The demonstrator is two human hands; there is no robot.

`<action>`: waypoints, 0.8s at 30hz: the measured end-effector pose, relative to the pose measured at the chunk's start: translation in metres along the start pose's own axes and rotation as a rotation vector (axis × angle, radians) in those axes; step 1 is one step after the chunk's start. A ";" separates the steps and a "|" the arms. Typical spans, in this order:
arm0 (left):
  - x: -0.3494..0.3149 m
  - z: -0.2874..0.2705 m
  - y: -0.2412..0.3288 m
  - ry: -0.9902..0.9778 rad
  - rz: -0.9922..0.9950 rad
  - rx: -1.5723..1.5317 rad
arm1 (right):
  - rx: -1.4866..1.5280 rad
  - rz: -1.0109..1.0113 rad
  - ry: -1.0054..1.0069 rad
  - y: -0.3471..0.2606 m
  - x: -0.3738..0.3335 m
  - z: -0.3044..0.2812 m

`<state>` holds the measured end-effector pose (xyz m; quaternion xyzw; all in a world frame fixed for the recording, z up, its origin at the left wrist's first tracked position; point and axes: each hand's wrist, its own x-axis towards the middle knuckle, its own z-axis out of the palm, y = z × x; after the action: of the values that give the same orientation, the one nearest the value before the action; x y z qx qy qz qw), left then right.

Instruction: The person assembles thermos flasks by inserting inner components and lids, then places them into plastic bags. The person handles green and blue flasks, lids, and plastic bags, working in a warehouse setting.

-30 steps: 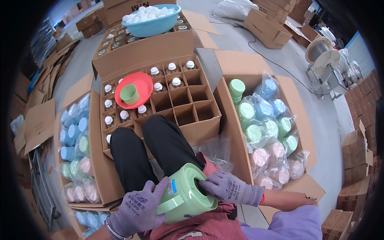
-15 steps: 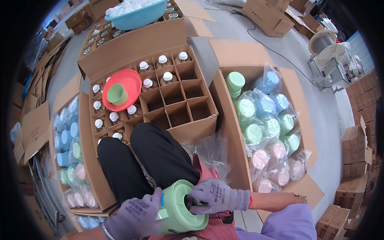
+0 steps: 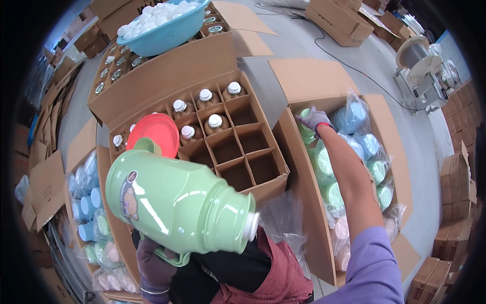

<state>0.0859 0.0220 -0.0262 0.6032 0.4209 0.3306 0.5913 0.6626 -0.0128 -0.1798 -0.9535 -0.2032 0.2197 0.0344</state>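
A large pale-green thermos flask (image 3: pixel 167 197) lies tilted on its side across my lap, a white stopper (image 3: pixel 250 226) in its mouth pointing right. My gloved left hand (image 3: pixel 154 268) is closed at the flask's handle, below its body; the fingers are partly hidden. My gloved right hand (image 3: pixel 315 120) reaches into the box on the right, fingers closed around the top of a green plastic cup (image 3: pixel 307 134). Behind the flask a red round dish (image 3: pixel 167 133) rests on bottle tops, with a green cup (image 3: pixel 148 145) partly hidden by the flask.
A divided carton (image 3: pixel 276 164) holds several white-capped bottles. The right carton (image 3: pixel 304 202) contains bagged green, blue and pink cups; a left carton (image 3: pixel 117 223) has similar ones. Behind stands a blue basin (image 3: pixel 167 35) full of white caps. A cable (image 3: pixel 349 66) crosses the floor.
The flask has turned from facing my lap to lying sideways, higher up, its stoppered mouth to the right. My right hand has left the flask and moved to a green cup in the right carton.
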 end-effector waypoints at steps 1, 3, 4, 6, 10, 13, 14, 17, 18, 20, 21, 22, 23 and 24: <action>0.004 0.003 -0.004 -0.011 -0.011 -0.068 | -0.072 -0.045 -0.010 0.003 -0.002 0.001; 0.014 0.011 -0.013 -0.026 -0.027 -0.211 | -0.119 -0.164 -0.091 0.011 -0.005 -0.006; 0.018 0.014 -0.017 -0.034 -0.001 -0.123 | -0.197 -0.310 -0.072 0.029 -0.005 -0.015; 0.023 0.016 -0.013 -0.043 -0.119 -0.303 | -0.345 -0.616 -0.041 0.053 -0.008 -0.021; 0.032 0.010 -0.011 -0.093 -0.408 -0.813 | -0.450 -0.838 0.188 0.055 -0.058 -0.062; 0.021 0.009 -0.025 -0.006 -0.090 -0.180 | 0.214 -1.233 0.293 0.009 -0.150 -0.084; 0.020 0.009 -0.026 0.013 -0.070 -0.124 | 0.277 -1.346 0.329 -0.001 -0.189 -0.086; 0.017 0.009 -0.014 -0.059 -0.004 -0.042 | 0.355 -1.728 0.409 -0.033 -0.290 -0.079; 0.016 0.013 -0.011 -0.088 0.089 0.071 | 0.353 -1.758 0.480 -0.039 -0.309 -0.064; 0.006 0.022 0.017 -0.153 0.499 0.498 | 0.894 -1.380 0.209 -0.042 -0.339 -0.026; 0.003 0.013 0.013 -0.157 0.250 0.059 | 1.197 -1.109 -0.125 -0.049 -0.352 -0.015; 0.000 0.004 0.009 -0.068 0.040 -0.416 | 1.447 -0.792 -0.459 -0.055 -0.362 -0.011; -0.009 -0.009 0.003 0.077 0.132 -0.203 | 1.541 -0.662 -0.801 -0.058 -0.370 -0.016; -0.016 -0.023 0.001 0.148 0.159 -0.102 | 1.485 -0.737 -0.873 -0.064 -0.370 -0.018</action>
<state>0.0587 0.0181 -0.0218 0.5778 0.3970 0.4410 0.5605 0.3426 -0.1026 -0.0032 -0.3961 -0.2952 0.6069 0.6226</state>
